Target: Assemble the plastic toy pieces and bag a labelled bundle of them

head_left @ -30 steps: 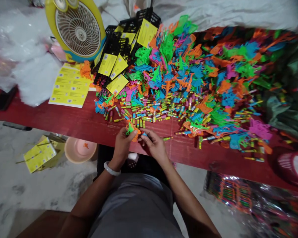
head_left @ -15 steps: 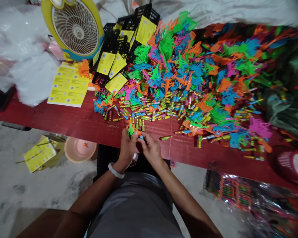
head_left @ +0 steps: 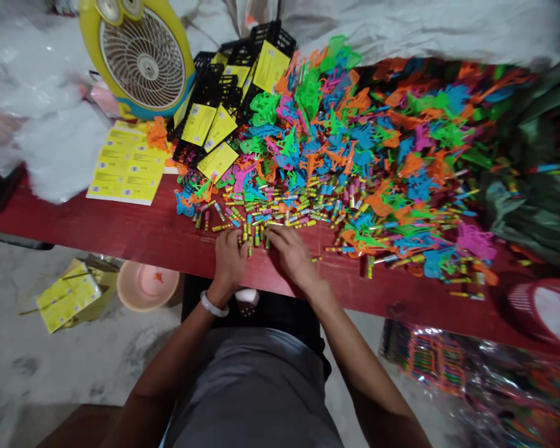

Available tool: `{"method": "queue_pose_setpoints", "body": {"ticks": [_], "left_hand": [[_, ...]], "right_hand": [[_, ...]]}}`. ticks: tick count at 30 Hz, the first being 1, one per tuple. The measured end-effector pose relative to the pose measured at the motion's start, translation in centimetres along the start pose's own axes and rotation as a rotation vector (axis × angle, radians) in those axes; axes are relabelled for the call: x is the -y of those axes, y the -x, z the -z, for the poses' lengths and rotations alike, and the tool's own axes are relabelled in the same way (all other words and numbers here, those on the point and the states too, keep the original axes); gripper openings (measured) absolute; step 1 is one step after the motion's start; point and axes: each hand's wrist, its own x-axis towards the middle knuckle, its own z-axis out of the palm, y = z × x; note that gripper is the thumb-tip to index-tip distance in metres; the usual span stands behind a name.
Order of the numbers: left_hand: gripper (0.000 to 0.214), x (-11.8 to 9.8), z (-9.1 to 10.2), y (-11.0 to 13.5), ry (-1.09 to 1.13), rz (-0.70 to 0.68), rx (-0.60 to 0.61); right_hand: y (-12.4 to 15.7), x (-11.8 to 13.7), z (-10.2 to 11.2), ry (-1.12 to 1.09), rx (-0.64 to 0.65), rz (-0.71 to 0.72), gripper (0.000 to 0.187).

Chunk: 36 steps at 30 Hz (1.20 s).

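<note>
My left hand [head_left: 228, 258] rests palm down on the red table [head_left: 135, 227] at its near edge. Its fingers curl at the edge of a scatter of small coloured tubes [head_left: 280, 211], and what they hold, if anything, is hidden. My right hand [head_left: 292, 252] lies beside it, fingers stretched forward so the tips touch the same tubes. A white bangle [head_left: 212, 305] circles my left wrist. Beyond the tubes spreads a big heap of bright plastic toy pieces [head_left: 368, 130] in green, orange, blue and pink.
A yellow fan [head_left: 140, 59] stands at the back left beside black crates with yellow cards [head_left: 219, 112] and a sheet of yellow labels [head_left: 128, 165]. A pink bowl [head_left: 147, 286] and yellow packets [head_left: 65, 298] lie on the floor. A red basket [head_left: 546, 308] sits at the right.
Both hands have moved forward from the table edge onto the tubes. The green and orange toy piece that showed between them before is no longer visible.
</note>
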Motion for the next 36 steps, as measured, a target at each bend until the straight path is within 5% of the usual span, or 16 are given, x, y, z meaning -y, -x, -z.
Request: {"method": "queue_pose_setpoints", "body": {"ticks": [3, 10, 16, 21, 27, 36], "left_hand": [[0.032, 0.1, -0.3, 0.9, -0.071, -0.011, 0.016], [0.053, 0.8, 1.5, 3.7, -0.136, -0.039, 0.039], [0.051, 3.1, 3.0, 2.3, -0.025, -0.085, 0.082], [0.047, 3.9, 4.1, 1.1, -0.038, -0.035, 0.069], [0.019, 3.5, 4.3, 1.6, -0.094, -0.063, 0.034], [0.020, 3.7, 3.3, 2.1, -0.093, -0.091, -0.082]], "right_hand": [[-0.8, 0.7, -1.6, 0.026, 0.164, 0.066, 0.043], [-0.9, 0.8, -0.8, -0.076, 0.298, 0.069, 0.048], [-4.1, 1.4, -1.6, -0.123, 0.429, 0.147, 0.041], [-5.7, 1.5, -2.5, 0.020, 0.424, 0.254, 0.037], [-5.4, 2.5, -2.7, 0.180, 0.418, 0.338, 0.024], [-2.0, 2.4, -5.7, 0.223, 0.260, 0.054, 0.031]]}}
